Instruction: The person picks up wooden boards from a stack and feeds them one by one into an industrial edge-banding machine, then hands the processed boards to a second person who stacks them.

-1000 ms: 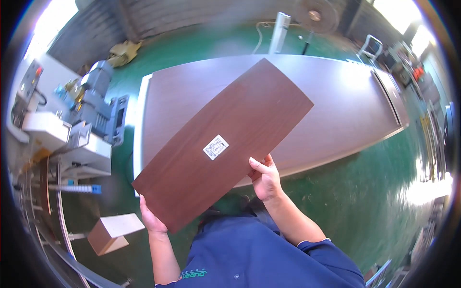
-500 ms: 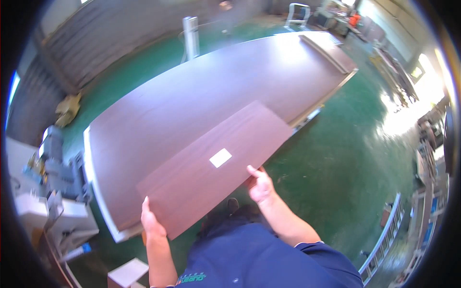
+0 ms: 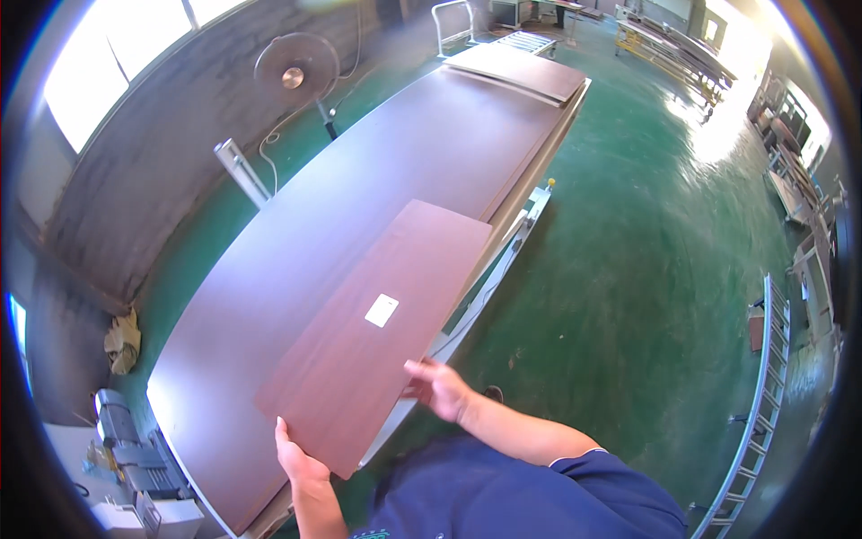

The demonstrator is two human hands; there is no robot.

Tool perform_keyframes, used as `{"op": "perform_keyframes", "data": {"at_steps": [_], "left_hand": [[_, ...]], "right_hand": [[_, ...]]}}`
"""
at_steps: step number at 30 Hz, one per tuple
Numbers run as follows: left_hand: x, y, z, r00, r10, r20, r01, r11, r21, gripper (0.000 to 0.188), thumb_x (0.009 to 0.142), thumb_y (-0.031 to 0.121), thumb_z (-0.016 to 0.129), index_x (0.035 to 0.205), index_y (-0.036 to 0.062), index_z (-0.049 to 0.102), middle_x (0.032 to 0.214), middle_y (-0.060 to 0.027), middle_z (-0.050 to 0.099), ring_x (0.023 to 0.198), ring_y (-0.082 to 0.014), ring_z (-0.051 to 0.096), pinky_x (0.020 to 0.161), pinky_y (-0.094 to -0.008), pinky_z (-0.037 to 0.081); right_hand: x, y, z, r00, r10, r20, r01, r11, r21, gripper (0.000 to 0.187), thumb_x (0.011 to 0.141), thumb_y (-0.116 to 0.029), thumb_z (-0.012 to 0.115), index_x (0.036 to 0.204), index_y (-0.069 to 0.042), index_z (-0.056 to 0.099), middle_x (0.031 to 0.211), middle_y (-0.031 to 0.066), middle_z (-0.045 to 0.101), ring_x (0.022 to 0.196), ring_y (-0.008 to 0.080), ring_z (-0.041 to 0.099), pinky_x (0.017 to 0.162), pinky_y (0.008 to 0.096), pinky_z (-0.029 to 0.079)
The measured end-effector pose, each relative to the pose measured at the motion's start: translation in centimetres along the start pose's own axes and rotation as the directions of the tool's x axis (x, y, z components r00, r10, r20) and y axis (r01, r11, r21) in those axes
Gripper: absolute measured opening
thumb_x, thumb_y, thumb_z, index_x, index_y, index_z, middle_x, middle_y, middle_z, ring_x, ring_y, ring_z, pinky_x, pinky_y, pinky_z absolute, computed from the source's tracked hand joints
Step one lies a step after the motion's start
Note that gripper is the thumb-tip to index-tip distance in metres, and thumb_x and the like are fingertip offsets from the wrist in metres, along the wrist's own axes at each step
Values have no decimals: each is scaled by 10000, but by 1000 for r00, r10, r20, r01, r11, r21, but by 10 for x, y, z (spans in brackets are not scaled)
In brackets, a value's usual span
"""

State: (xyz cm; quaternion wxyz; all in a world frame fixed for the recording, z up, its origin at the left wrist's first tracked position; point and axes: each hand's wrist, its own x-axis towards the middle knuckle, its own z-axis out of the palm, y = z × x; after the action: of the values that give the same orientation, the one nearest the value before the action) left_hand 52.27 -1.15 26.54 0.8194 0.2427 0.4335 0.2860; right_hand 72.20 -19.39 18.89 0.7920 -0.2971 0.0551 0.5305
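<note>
Between my two hands is a long reddish-brown wood-grain panel (image 3: 350, 359) with a small white label (image 3: 382, 310) near its middle. My left hand (image 3: 301, 458) grips the near end, thumb on the top face and the fingers hidden beneath. At the right long edge, my right hand (image 3: 435, 386) holds with its thumb on top and fingers under the board. Below the panel lies a large brown sheet (image 3: 260, 287) on a long worktable. Whether the panel's far end touches that sheet, I cannot tell.
Smaller boards (image 3: 521, 72) lie at the sheet's far end. A round fan (image 3: 294, 74) and a pale post (image 3: 242, 171) stand beyond the left side. Motor machinery (image 3: 135, 449) is at lower left. A metal ladder-like frame (image 3: 763, 404) lies right on the green floor (image 3: 611, 296).
My view has turned right, so the table now runs more away from me. The panel has swung with it, its far end moving left, still in both hands.
</note>
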Motion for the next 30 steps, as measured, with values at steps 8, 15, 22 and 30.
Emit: {"op": "perform_keyframes", "data": {"at_steps": [8,15,22,30], "left_hand": [[26,-79,171,876,-167,453,176,984,22,771,961,671,343,1387,46,490,1320,-114,603,1112,-279,621,837,-424,540],[146,-119,313,796,-375,475,338,927,165,952,924,770,317,1446,-20,423,1318,-192,592,1149,-326,596,985,-464,484],[239,-196,485,792,-336,510,126,907,401,600,864,332,578,1365,11,499,1239,-163,589,1082,-282,604,920,-432,512],[276,-229,678,717,-206,666,87,974,208,606,801,109,552,1390,39,428,1230,-180,565,1079,-296,593,912,-413,518]], "right_hand": [[-21,-179,-12,990,-142,-1,142,990,26,496,865,-59,658,1334,-82,496,1209,79,627,1092,218,628,953,406,513],[1,-343,-65,979,-186,86,186,983,5,533,824,-22,554,1350,24,479,1220,147,603,1113,258,611,994,396,492],[41,-493,-104,991,-132,28,135,959,-248,609,780,-93,594,1362,34,466,1180,139,611,1051,226,625,931,351,513],[102,-729,-114,985,-160,-60,85,761,-643,465,874,-85,669,1292,65,532,1144,136,661,1018,208,653,928,340,518]]}}
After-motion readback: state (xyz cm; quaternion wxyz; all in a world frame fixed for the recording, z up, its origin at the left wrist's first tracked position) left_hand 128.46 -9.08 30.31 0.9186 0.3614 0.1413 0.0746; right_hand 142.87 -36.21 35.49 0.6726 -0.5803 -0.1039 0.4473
